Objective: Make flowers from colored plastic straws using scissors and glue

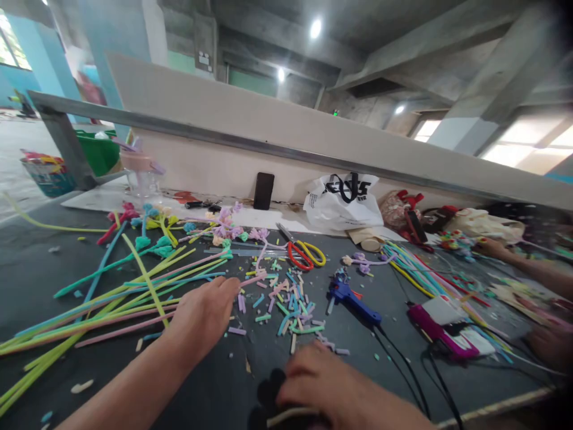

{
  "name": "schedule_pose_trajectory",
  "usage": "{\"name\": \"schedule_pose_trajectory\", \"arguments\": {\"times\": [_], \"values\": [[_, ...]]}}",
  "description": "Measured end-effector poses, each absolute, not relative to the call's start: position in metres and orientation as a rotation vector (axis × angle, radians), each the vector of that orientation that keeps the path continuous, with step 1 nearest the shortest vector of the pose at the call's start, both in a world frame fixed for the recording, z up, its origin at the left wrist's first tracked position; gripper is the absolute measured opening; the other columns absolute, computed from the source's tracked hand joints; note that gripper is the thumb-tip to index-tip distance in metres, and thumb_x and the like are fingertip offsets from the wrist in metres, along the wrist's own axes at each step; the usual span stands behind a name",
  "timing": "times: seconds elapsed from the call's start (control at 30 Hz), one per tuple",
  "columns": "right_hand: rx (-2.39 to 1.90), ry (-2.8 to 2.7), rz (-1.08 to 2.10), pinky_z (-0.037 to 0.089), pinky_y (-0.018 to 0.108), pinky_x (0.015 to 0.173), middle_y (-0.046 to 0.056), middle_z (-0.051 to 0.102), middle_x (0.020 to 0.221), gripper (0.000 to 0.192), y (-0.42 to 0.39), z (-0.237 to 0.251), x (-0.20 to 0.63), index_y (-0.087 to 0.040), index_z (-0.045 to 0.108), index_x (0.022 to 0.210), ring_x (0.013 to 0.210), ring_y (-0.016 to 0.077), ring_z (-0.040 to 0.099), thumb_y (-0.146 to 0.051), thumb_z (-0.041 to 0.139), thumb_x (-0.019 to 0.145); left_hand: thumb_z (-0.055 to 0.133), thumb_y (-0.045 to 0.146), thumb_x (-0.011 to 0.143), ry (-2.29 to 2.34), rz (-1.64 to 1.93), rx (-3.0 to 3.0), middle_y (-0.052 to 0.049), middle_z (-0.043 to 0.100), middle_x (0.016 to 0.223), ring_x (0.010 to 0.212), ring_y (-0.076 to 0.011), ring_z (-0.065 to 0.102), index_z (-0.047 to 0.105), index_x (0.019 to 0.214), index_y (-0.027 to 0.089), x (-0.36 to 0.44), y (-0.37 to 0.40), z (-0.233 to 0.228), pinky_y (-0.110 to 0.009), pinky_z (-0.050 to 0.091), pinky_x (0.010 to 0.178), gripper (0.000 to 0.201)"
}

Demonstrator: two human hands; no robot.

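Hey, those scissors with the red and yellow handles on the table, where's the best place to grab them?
Take the scissors by the red and yellow loops, which lie on the near side, toward the person. The blades point away to the far left, so reaching from the near side probably keeps fingers off the tips.

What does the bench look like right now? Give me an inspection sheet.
Surface: dark table, littered with small cut bits.
Job's things: long coloured stems; cut pieces.
Clutter: scissors, blue glue gun, pink glue gun, phone, white bag.
Hands: left hand resting on the stems; right hand over a pale stick, grip unclear.
Cables: black cords trailing from the glue guns.
Surroundings: another person's arm at the right.
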State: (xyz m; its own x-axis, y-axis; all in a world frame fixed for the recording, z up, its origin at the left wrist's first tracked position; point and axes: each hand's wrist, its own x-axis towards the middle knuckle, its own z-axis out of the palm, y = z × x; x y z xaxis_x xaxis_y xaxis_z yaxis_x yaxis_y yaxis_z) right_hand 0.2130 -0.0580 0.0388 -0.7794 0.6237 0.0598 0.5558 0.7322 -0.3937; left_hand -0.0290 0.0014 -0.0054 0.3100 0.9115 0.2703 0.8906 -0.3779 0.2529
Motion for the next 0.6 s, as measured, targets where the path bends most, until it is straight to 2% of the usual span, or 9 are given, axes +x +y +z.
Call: {"name": "schedule_pose_trajectory", "arguments": {"times": [0.1,0.23,0.33,0.43,0.53,0.6], "values": [[-0.992,-2.795,0.455,0.040,0.025,0.074,0.002,0.064,0.087,0.013,-0.063,0.029,0.209,-0.028,0.062,0.087,0.084,0.0149,0.056,-0.020,0.055,0.079,0.033,0.018,0.086,1.672,0.525,2.547,-0.006,0.061,0.094,0.097,-0.0202,0.053,0.059,0.094,0.023,-0.027,0.003,-0.006,-0.032,0.040,0.087,0.028],[-1.157,-2.673,0.292,0.038,0.029,0.074,0.003,0.063,0.080,0.023,-0.024,0.008,0.226,-0.023,0.062,0.080,0.079,0.0155,0.055,-0.011,0.042,0.082,0.035,0.016,0.084,1.679,0.522,2.488,-0.006,0.061,0.095,0.097,-0.0202,0.053,0.057,0.101,0.022,-0.027,0.006,-0.008,-0.032,0.040,0.087,0.029],[-1.279,-2.416,0.225,0.041,0.027,0.073,0.003,0.063,0.082,0.019,0.011,0.010,0.241,-0.021,0.061,0.084,0.079,0.0152,0.056,-0.013,0.044,0.081,0.037,0.018,0.083,1.692,0.614,2.399,-0.005,0.062,0.088,0.095,-0.0193,0.054,0.058,0.097,0.023,-0.026,0.007,-0.010,-0.029,0.042,0.083,0.026],[-1.671,-2.199,0.096,0.042,0.027,0.077,0.004,0.062,0.092,0.018,0.053,0.021,0.251,-0.019,0.060,0.091,0.086,0.0156,0.056,-0.014,0.046,0.081,0.039,0.019,0.082,1.684,0.636,2.382,-0.005,0.061,0.084,0.092,-0.0192,0.055,0.060,0.092,0.023,-0.024,0.007,-0.011,-0.027,0.044,0.078,0.023],[-1.838,-2.134,0.095,0.041,0.031,0.084,0.008,0.061,0.099,0.019,0.100,0.025,0.256,-0.015,0.059,0.098,0.094,0.0184,0.054,-0.013,0.049,0.081,0.038,0.021,0.083,1.701,0.627,2.397,-0.005,0.061,0.083,0.090,-0.0191,0.056,0.060,0.092,0.023,-0.022,0.007,-0.012,-0.026,0.044,0.076,0.023],[-1.930,-2.112,0.147,0.042,0.036,0.085,0.009,0.058,0.104,0.021,0.128,0.022,0.257,-0.014,0.056,0.102,0.097,0.0198,0.054,-0.019,0.053,0.082,0.037,0.022,0.085,1.728,0.604,2.418,-0.004,0.061,0.083,0.090,-0.0186,0.057,0.059,0.093,0.024,-0.021,0.008,-0.012,-0.026,0.044,0.076,0.024]]}}
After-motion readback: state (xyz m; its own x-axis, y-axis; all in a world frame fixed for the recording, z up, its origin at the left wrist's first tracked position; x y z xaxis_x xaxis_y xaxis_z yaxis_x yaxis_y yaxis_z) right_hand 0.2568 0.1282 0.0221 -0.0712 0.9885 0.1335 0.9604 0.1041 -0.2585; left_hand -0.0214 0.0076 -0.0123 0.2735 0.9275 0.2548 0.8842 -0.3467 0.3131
